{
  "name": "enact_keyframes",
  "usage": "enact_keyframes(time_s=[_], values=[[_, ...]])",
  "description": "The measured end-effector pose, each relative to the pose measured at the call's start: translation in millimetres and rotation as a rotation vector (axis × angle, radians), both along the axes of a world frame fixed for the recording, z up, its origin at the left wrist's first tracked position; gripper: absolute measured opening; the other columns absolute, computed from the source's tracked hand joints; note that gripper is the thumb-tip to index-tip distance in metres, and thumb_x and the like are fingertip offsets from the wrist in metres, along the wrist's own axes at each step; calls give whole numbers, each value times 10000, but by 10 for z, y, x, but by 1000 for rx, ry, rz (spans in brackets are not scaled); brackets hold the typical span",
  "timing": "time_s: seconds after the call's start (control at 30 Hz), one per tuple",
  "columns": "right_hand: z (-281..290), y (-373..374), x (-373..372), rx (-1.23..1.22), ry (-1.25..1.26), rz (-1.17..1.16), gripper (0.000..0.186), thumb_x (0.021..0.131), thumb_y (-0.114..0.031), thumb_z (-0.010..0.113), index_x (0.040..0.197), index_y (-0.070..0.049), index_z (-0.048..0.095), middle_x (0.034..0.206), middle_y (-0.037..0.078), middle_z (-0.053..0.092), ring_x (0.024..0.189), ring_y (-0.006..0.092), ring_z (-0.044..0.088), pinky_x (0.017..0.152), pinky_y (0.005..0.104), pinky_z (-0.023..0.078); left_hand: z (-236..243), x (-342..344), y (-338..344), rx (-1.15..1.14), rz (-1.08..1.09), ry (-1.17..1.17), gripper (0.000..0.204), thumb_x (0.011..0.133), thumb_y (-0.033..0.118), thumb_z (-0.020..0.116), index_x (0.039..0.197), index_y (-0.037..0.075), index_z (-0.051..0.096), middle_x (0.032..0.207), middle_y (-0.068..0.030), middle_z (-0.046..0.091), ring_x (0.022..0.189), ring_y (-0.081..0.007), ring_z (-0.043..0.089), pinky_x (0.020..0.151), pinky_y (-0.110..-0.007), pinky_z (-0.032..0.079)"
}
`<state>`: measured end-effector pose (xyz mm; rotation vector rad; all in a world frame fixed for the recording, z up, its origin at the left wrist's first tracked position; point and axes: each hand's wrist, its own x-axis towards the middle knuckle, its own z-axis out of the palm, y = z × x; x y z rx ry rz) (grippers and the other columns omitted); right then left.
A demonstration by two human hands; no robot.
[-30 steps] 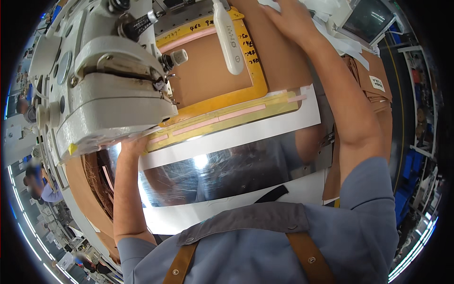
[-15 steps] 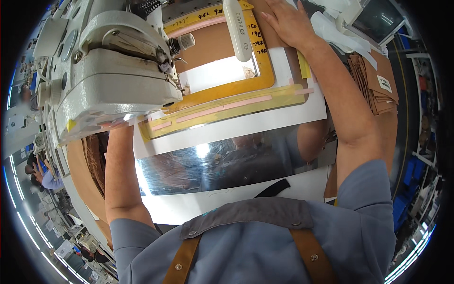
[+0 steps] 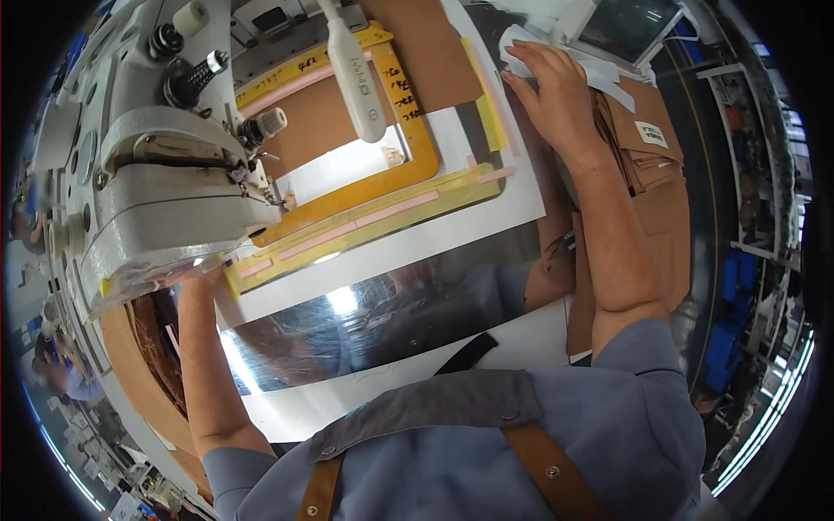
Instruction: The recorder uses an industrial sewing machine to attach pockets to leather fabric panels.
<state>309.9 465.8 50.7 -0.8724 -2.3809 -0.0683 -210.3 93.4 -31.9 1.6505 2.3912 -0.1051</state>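
Right hand (image 3: pixel 556 95) flat on brown fabric (image 3: pixel 647 143); left hand seemingly hidden.

This was a sewing workshop or garment factory floor, not a home. A heavy grey industrial sewing machine (image 3: pixel 148 200) stood over the left part of a steel-topped work table (image 3: pixel 382 321), with a yellow template frame (image 3: pixel 382 187) clamped on brown material under its needle and a stack of cut brown pieces (image 3: pixel 651 165) at the table's right edge. Beyond the left edge, further workstations and another person (image 3: pixel 52 382) showed, blurred.
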Motion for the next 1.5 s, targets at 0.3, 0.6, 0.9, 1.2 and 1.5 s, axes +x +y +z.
enact_keyframes(time_s=[0.3,0.6,0.9,1.2,1.5], values=[[-211,173,532,111,-140,-158,306,933,-136,669,1230,-90,727,1256,69,733,1252,242,632,1023,424,454,719,1137,204,171,16,-27,458,1092,352,409,1318,25,637,1328,-234,636,1296,-422,533,1182,-522,290],[-131,249,531,143,-131,-111,109,892,-130,727,990,-120,776,923,31,775,914,229,719,891,377,469,770,1574,-180,326,0,-71,600,1104,431,358,1570,62,438,1647,-186,383,1585,-309,243,1274,-507,38],[-115,257,511,49,90,-102,109,894,-136,733,988,-94,769,909,73,744,881,288,694,858,412,493,836,1811,-145,362,-58,-70,545,1094,412,418,1544,114,490,1662,-139,378,1583,-319,250,1276,-522,78],[41,-108,449,-42,283,-185,69,870,-148,783,913,-94,789,920,27,714,867,258,681,762,398,510,908,2308,-42,481,-2,-82,374,1009,292,610,1324,99,668,1484,-140,566,1442,-300,459,1203,-483,234],[56,-1841,-608,-17,146,362,63,805,-133,768,855,-110,737,854,-30,663,800,172,637,735,364,448,941,3071,618,849,-238,-464,536,806,-76,783,1308,39,632,1229,-180,688,909,-305,740,721,-374,617]])
